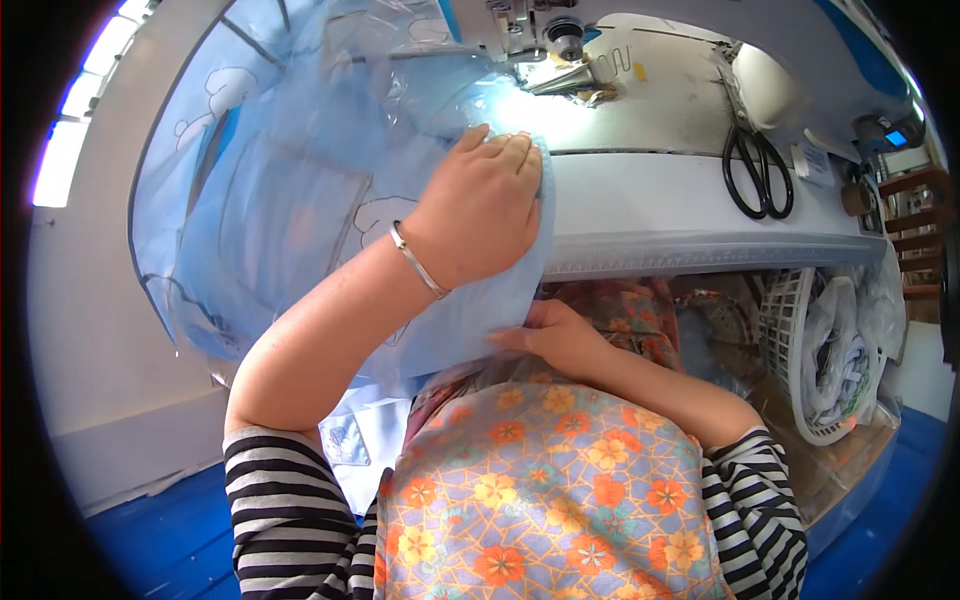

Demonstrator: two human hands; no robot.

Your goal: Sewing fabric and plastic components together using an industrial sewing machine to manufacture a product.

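Note:
A large light blue cloth [300, 215] with line-drawn figures, partly under clear plastic-like sheen, lies across the left of the sewing machine table. My left hand [478, 210], a silver bangle on its wrist, is palm down with bent fingers on the cloth's right edge, just in front of the lit needle area. Closer to my body, my right hand [555, 335] pinches the lower right part of the same cloth, thumb on top; its other fingers are mostly hidden. The sewing machine head [530, 30] stands above and beyond my left hand.
Black-handled scissors [757, 170] lie on the machine bed at the right. A clear ruler-like strip [700, 255] runs along the table's front edge. Below it at right, a white plastic basket [790, 330] holds bagged items. A floral apron [550, 490] covers my lap.

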